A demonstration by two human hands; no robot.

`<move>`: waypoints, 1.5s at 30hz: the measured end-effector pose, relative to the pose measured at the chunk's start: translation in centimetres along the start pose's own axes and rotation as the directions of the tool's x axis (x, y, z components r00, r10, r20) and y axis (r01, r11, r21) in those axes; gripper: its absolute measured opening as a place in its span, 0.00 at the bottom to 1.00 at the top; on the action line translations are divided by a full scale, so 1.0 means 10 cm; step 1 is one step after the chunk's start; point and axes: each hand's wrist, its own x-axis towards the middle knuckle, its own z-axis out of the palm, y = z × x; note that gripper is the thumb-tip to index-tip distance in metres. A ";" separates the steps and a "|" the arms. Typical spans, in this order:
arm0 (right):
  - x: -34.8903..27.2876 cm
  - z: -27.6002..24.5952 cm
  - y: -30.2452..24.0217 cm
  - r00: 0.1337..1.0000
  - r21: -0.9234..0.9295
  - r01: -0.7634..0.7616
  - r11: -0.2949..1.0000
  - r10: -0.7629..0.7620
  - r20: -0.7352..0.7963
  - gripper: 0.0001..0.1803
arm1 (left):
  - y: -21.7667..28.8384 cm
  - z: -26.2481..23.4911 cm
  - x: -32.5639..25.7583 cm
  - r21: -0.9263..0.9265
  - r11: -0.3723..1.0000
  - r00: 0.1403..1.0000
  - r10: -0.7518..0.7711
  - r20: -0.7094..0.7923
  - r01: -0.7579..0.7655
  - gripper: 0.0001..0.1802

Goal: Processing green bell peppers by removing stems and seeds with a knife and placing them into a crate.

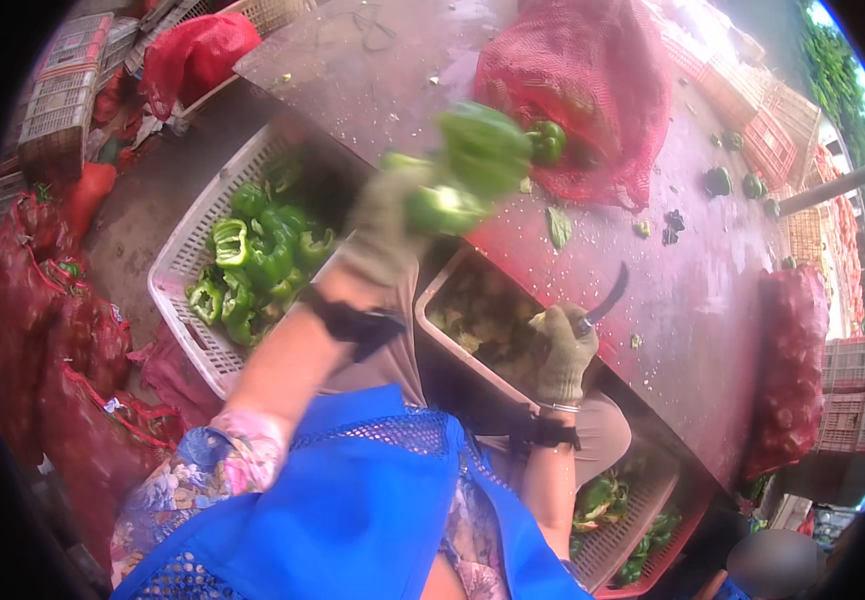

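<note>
My left hand (393, 220), in a pale work glove and smeared by motion, grips green bell pepper pieces (483, 150) above the table's near edge. A pale cut side shows on the lower one. My gloved right hand (565, 355) is closed round a small knife whose dark curved blade (610, 292) points up and away over the table. Something small and pale shows by its thumb. Below that hand is a bin (431, 300) of pale green scraps. To the left, a white slotted crate (175, 290) holds several opened green peppers (271, 262).
A red mesh sack (578, 90) with peppers lies on the metal table (693, 340); loose peppers (718, 181) and bits are scattered there. A full red sack (791, 370) stands at the right edge. More red sacks (73, 340) fill the left floor. Another crate (643, 520) sits lower right, near a person.
</note>
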 end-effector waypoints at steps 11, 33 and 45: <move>0.17 -0.21 -0.12 0.984 -0.469 0.075 0.880 0.012 0.179 0.09 | -0.42 -0.67 0.26 0.384 0.877 0.957 -0.274 -0.095 0.289 0.36; 0.30 -0.20 -0.06 0.967 0.097 -0.237 0.967 0.244 -0.069 0.18 | -0.14 1.49 0.33 -0.554 0.433 0.693 -0.303 0.654 0.711 0.45; 0.72 -0.10 0.44 0.998 -0.022 0.011 1.000 -0.012 -0.056 0.19 | 0.00 1.56 0.01 -0.179 0.918 0.787 -0.188 0.587 0.353 0.30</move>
